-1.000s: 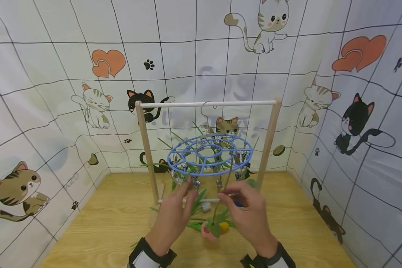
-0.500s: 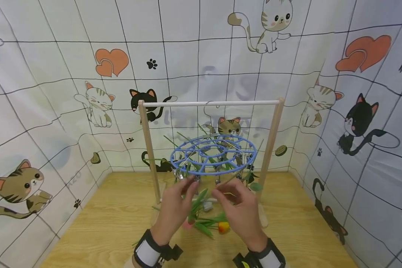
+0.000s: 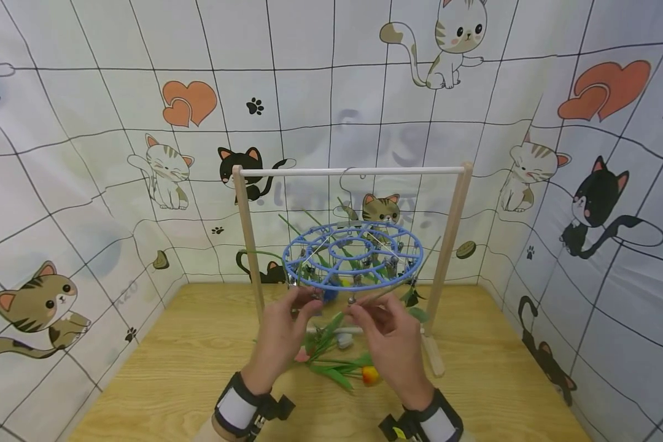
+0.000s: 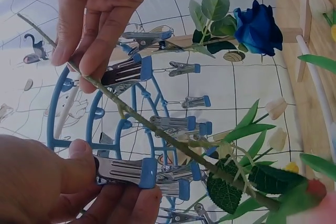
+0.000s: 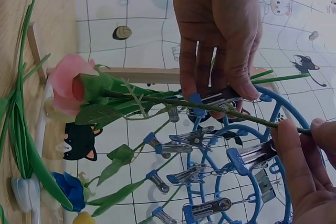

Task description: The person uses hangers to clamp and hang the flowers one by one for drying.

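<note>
My right hand (image 3: 389,344) pinches the bare end of a long green stem between thumb and fingers. That stem (image 5: 184,102) runs to a pink artificial rose (image 5: 65,85), which hangs head down with leaves below its bloom. With my left hand (image 3: 279,337) I grip a metal clip with blue tips (image 4: 123,172) by its handles. The clip hangs from the blue round drying hanger (image 3: 353,285). In the left wrist view the stem passes diagonally beside the held clip, apart from its tips, and the right hand (image 4: 100,19) shows above.
A wooden rack (image 3: 245,233) with a white top bar (image 3: 309,172) bears the hanger. Other clips (image 5: 205,209) dangle around it, and a blue rose (image 4: 258,28) hangs there. Artificial tulips, one orange-yellow (image 3: 371,375), lie on the wooden table (image 3: 171,368). A printed cat curtain surrounds it.
The stem has tilted, and the pink rose has swung left and away, towards the left hand. The right hand has shifted slightly left. The left hand has stayed at the hanger's near rim.
</note>
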`<move>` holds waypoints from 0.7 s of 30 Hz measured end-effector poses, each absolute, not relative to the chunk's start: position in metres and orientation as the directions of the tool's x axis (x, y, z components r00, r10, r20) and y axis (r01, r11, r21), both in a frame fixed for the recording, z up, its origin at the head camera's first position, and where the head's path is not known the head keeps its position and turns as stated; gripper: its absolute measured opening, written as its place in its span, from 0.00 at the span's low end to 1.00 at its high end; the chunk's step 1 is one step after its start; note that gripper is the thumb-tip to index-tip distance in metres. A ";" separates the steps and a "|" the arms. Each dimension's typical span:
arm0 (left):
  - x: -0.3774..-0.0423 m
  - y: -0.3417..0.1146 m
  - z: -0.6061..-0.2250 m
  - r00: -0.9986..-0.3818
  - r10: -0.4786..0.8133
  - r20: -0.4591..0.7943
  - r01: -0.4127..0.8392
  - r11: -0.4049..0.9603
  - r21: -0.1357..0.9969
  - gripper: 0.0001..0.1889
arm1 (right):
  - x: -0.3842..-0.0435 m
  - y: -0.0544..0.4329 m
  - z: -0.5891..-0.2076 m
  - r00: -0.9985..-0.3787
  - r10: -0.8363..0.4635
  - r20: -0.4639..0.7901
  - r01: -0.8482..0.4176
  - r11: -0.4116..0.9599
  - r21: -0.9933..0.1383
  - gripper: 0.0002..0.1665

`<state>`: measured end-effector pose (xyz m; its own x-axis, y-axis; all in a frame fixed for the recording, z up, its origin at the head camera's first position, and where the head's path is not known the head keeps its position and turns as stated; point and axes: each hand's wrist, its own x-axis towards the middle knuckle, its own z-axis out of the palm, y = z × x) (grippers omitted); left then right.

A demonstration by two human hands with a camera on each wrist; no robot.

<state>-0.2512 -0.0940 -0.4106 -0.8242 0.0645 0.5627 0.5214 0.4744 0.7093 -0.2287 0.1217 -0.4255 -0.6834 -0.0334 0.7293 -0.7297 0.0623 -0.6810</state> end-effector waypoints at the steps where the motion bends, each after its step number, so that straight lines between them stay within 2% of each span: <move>1: -0.251 -0.095 -0.411 -0.828 0.060 0.557 0.514 0.475 0.714 0.09 | -0.229 0.121 -0.426 -0.684 -0.029 0.729 -0.729 0.061 -0.682 0.09; 7: -0.253 -0.097 -0.411 -0.848 0.020 0.530 0.487 0.427 0.762 0.05 | -0.230 0.117 -0.426 -0.694 0.032 0.719 -0.711 0.124 -0.692 0.08; 13: -0.254 -0.094 -0.412 -0.861 -0.049 0.506 0.462 0.338 0.820 0.04 | -0.231 0.113 -0.426 -0.739 0.053 0.672 -0.667 0.083 -0.740 0.08; 21: -0.254 -0.090 -0.411 -0.881 -0.076 0.466 0.442 0.218 0.870 0.05 | -0.234 0.108 -0.428 -0.757 0.053 0.652 -0.650 0.041 -0.759 0.07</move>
<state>-0.2537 -0.0904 -0.4106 -0.8815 -0.0756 0.4662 0.4416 0.2179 0.8704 -0.2338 0.1076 -0.4276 -0.7568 0.0528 0.6516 -0.6503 0.0407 -0.7586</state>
